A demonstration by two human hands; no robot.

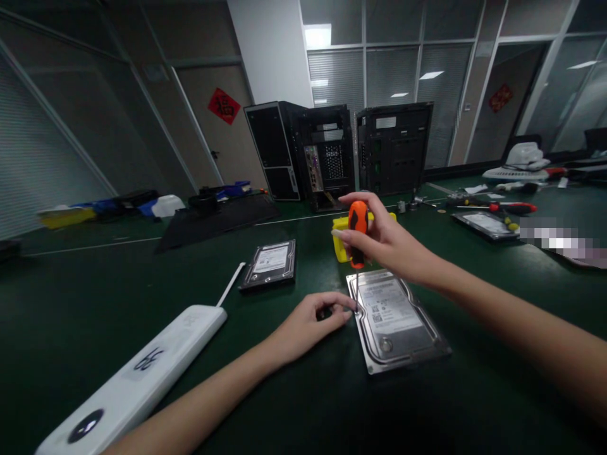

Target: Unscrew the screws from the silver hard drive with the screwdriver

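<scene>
My right hand is wrapped round the orange-and-black handle of a screwdriver. Its thin shaft points down, with the tip at the left edge of a silver hard drive lying label up on the table. My left hand is curled beside that edge, index finger and thumb close together at the screwdriver tip. Whatever may be between those fingertips is too small to make out. Partly hidden behind my right hand is a yellow plastic object. A second hard drive lies to the left, apart from both hands.
A white device marked 39, with a thin strip sticking out, lies at front left. Black computer cases stand at the back. On the right are another hard drive and red-handled pliers. A black mat lies back left.
</scene>
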